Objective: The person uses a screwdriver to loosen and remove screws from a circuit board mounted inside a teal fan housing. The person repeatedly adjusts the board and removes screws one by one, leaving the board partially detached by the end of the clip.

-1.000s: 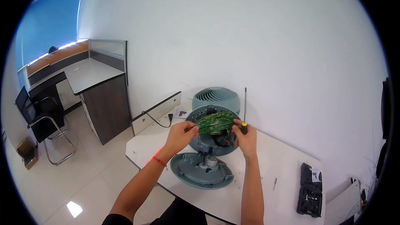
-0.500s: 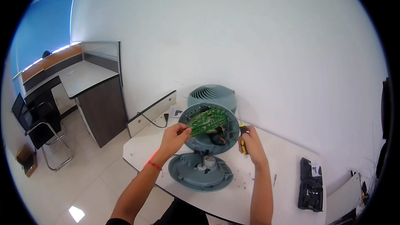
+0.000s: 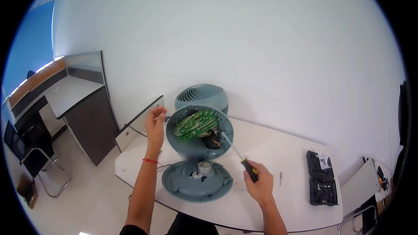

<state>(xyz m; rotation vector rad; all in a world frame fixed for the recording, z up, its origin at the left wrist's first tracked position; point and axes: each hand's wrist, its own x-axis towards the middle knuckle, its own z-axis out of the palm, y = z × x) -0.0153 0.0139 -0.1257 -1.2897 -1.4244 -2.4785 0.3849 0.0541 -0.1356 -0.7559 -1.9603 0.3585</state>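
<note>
A green circuit board [image 3: 197, 124] rests tilted in the open grey-blue fan housing [image 3: 224, 148], above a black part with wires [image 3: 213, 139]. Just left of the housing rim, my left hand [image 3: 154, 126] is raised off the board, its fingers loosely bent and nothing visible in them. My right hand [image 3: 260, 185] grips a screwdriver [image 3: 249, 168] by its black-and-yellow handle. Its shaft slants up and left, with the tip near the housing's right side. In front lies the round grey-blue base [image 3: 180, 182], with a pale motor-like part on it and wires leading up to the housing.
Behind the housing stands the ribbed fan grille [image 3: 202, 95] by the wall. A small bit [image 3: 281, 178] and several screws lie on the white desk [image 3: 287, 148]. An open black tool case [image 3: 322, 182] is at the right. A low panel [image 3: 140, 122] edges the desk's left.
My left hand has let go of the circuit board and moved off its left side. My right hand has swung the screwdriver from upright to slanting left. The view has shifted right.
</note>
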